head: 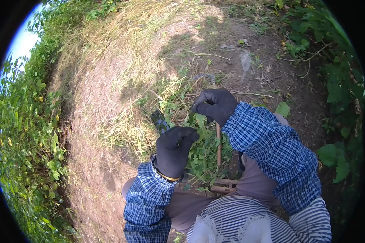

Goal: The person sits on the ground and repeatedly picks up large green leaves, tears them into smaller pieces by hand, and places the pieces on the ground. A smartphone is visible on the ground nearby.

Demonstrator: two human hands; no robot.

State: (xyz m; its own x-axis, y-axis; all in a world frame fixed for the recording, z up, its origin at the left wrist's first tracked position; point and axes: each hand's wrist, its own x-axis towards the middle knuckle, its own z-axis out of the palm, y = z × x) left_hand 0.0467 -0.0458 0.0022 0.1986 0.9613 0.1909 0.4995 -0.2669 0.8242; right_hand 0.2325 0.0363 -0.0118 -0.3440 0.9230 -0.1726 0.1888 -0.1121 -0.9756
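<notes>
My left hand, in a black glove, is raised with its fingers curled and thumb against the index finger. To its upper right, my right hand wears a matching glove and has its fingertips bent together. Anything thin pinched in either hand is too small to make out. A sickle with a wooden handle passes beneath my right hand, its curved metal blade beyond the knuckles; whether the hand touches it is hidden. Cut green weeds lie between my knees, with dry grass at the left.
Beyond my left hand shows a dark patterned item, apparently a boot. Part of a low wooden stool is visible beneath me. Leafy bushes line the left side, and broad-leaved plants border the right. Bare soil with straw surrounds me.
</notes>
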